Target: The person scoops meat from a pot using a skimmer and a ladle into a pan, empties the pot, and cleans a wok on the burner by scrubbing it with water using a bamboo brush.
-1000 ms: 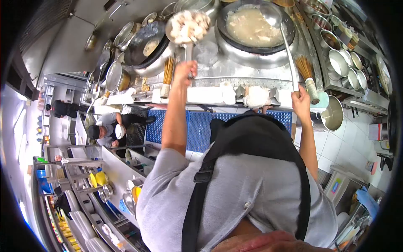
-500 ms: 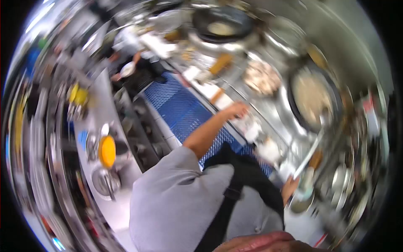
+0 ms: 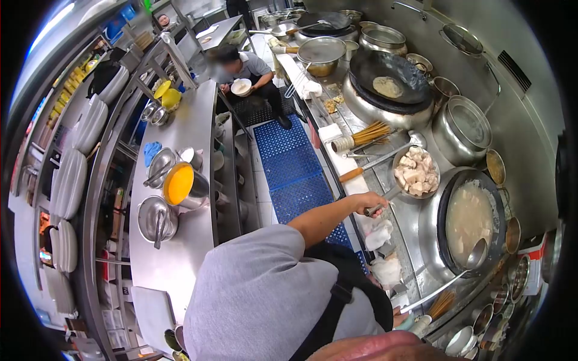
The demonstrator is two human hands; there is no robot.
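My left hand is closed round the handle of a strainer heaped with pale chunks, held level just left of the near wok. My right hand grips the end of a long-handled ladle. The ladle's bowl rests at the lower edge of the near wok, over cloudy liquid with pale pieces in it. A second ladle with a wooden handle lies on the stove beside the strainer. Near it is a bamboo brush.
A dark wok with a little pale food sits on the far burner. Pots stand along the wall. On the steel counter behind are bowls and an orange-filled container. Another person sits holding a white bowl.
The view has swung left, showing more of the counter and aisle. Both hands keep hold of their tools. The strainer hangs lower beside the wok, and the ladle remains at the near wok.
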